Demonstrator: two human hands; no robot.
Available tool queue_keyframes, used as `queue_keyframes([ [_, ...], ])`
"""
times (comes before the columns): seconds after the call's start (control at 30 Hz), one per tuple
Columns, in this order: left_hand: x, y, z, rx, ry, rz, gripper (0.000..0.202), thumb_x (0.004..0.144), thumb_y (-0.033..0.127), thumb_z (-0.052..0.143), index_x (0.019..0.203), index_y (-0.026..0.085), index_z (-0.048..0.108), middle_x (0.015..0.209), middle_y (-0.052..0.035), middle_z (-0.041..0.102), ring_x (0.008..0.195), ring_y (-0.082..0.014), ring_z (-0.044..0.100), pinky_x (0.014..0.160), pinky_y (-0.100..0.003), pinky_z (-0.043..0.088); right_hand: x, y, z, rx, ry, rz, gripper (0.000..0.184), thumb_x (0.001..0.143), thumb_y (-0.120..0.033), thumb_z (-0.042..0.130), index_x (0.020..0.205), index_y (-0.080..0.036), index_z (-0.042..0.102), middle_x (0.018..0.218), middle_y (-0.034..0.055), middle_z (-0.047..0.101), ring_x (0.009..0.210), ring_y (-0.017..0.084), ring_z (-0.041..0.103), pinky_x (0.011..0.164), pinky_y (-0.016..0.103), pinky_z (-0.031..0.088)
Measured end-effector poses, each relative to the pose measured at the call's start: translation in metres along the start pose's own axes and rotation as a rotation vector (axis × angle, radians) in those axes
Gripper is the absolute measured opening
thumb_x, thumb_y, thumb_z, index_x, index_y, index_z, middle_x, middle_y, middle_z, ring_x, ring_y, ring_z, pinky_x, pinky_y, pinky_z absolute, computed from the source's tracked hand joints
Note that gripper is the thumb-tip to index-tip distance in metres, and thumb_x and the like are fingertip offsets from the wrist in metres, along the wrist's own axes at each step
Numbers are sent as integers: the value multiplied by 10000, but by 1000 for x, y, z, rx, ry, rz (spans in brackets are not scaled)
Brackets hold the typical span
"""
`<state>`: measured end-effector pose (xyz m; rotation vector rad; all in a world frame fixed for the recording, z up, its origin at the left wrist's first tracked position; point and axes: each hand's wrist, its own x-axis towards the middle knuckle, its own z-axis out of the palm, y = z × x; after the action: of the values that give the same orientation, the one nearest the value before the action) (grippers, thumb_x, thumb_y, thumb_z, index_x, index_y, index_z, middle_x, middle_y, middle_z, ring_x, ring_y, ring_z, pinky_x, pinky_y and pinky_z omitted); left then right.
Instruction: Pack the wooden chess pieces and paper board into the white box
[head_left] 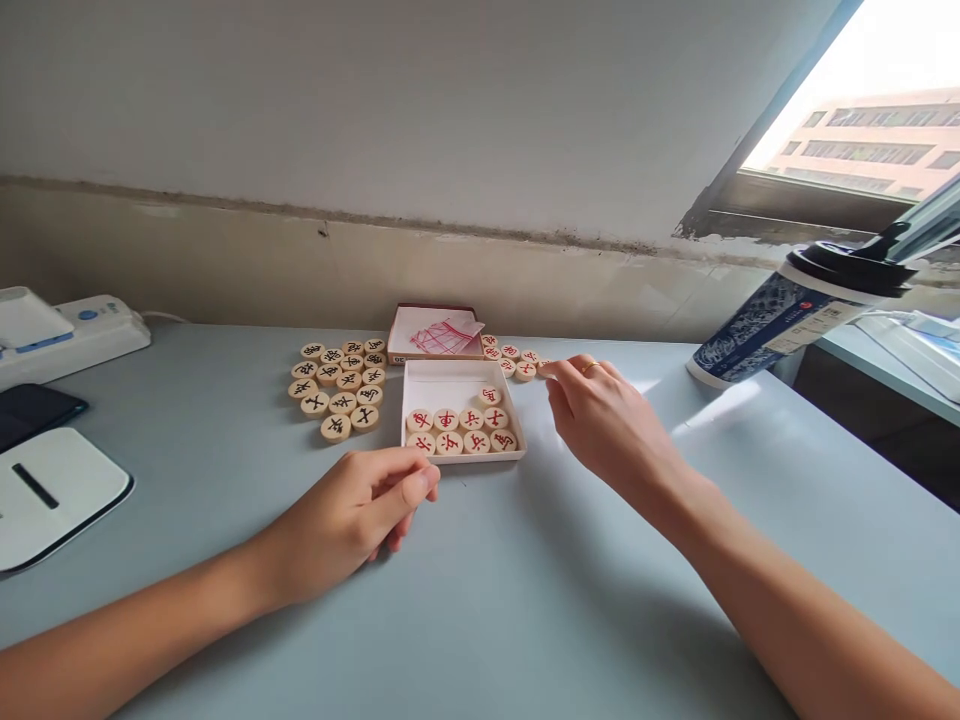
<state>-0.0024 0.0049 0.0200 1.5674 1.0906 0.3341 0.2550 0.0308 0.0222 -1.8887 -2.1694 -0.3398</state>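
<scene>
the right hand (604, 410) was at the right side of the white box (442, 383), with its fingertips down at an end piece (541, 367) of the red-lettered pieces (529, 356). i could not tell if the fingers were pinched on this piece or only touching it. the left hand (337, 520) was curled loosely by the near left corner of the box, thumb against the fingers; its inside was hidden, so i could not say if it held something.

inside the box lay nine red-lettered pieces: two full rows along the near wall, and one more at the right wall. the black-lettered pieces (349, 380) lay in a close group left of the box. behind the box was a dark-edged lid (431, 357) with a red-lined sheet (446, 337).

in my judgement, a careless fingertip could push the neighbour pieces apart, because they lay so close, and a bump from the left hand could shift the box.

the pieces carried chinese characters; some red ones looked like 兵. on the lid was a small number, maybe 36. far right of the box, the cup (750, 325) had a pale label (814, 327), too small to read.
</scene>
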Motion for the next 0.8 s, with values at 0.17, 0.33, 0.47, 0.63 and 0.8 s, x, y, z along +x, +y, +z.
queue_keyframes([
  [0.17, 1, -2, -1, -7, -8, 18, 410, 926, 571, 407, 839, 195, 545, 584, 46, 477, 546, -107, 453, 494, -202, 345, -1, 4, 7, -50, -52, -76, 352, 882, -132, 426, 1197, -140, 583, 1169, 152, 620, 897, 281, 616, 734, 424, 528],
  [0.33, 3, -6, -1, 9, -3, 68, 356, 938, 507, 433, 806, 192, 532, 579, 54, 469, 529, -93, 446, 497, -193, 353, -1, 0, 21, 76, -4, -270, 411, 875, -100, 436, 1273, -168, 515, 1334, 109, 562, 1134, 283, 574, 912, 444, 516],
  [0.47, 3, -6, -1, 30, -10, 78, 325, 947, 468, 428, 808, 192, 529, 589, 56, 461, 538, -92, 445, 510, -193, 362, 1, 2, 26, 76, -8, -264, 383, 895, -96, 437, 1264, -135, 529, 1189, 122, 658, 1058, 279, 610, 878, 430, 530],
  [0.63, 2, -7, 0, 92, -14, 92, 342, 951, 492, 407, 816, 197, 519, 596, 57, 452, 551, -100, 417, 505, -203, 330, 3, 3, 25, 48, 88, -251, 364, 904, -162, 491, 1264, -152, 538, 1283, 145, 600, 1034, 294, 601, 852, 450, 531],
  [0.8, 1, -8, 0, 141, -23, 94, 346, 947, 497, 402, 803, 201, 512, 597, 56, 441, 553, -107, 379, 500, -213, 304, 5, 4, 29, 55, 51, -261, 332, 899, -132, 481, 1222, -122, 557, 1192, 139, 660, 965, 284, 613, 820, 428, 522],
])
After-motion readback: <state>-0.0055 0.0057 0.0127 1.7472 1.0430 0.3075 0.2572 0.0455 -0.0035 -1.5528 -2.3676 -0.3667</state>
